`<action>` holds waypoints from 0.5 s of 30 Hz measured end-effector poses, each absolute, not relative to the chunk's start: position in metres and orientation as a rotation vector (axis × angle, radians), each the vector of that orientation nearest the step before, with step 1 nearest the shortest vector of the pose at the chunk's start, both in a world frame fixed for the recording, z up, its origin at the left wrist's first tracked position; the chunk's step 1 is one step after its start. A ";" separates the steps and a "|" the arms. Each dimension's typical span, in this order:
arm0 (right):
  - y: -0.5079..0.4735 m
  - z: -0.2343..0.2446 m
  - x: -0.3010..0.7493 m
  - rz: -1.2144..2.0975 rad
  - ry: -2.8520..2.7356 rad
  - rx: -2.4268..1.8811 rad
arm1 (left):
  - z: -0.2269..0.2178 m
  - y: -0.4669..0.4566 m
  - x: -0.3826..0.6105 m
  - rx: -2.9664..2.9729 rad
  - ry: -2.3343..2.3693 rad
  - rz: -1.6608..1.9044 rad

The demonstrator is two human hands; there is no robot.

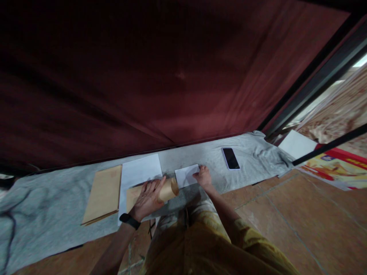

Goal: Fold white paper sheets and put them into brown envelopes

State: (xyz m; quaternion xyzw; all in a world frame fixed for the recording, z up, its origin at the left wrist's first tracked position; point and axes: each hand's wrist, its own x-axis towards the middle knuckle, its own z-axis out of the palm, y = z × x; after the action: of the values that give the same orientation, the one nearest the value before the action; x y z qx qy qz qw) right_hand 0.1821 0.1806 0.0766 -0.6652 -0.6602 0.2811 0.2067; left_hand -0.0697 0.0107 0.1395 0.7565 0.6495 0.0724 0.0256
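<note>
A brown envelope (168,190) lies on a white sheet of paper (143,168), its right end bulging up in a curl. Across its top rests my left hand (146,198), fingers stretched out and lying flat, with the thumb beside the curl. A black band circles that wrist. Just to the right is a smaller piece of white paper (185,176), apparently folded. My right hand (203,176) pinches its right edge between thumb and bent fingers. The paper lies low over the grey cloth, apart from the envelope.
Several brown envelopes (103,194) lie stacked at the left. A phone (231,158) lies to the right on the grey cloth (258,160). Behind the narrow surface hangs a dark red curtain (183,95). A colourful printed box (335,170) stands beyond a dark frame post at the right.
</note>
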 end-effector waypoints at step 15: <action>0.181 0.079 0.221 1.324 -1.606 -1.367 | 0.131 0.012 -0.077 2.220 1.992 0.268</action>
State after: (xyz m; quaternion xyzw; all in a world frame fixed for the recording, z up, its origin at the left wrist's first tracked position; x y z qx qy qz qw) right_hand 0.2213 0.1810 0.0787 -0.5201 -0.6110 0.5037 0.3201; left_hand -0.0773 0.0123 0.1310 0.7393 0.6633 0.0894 0.0737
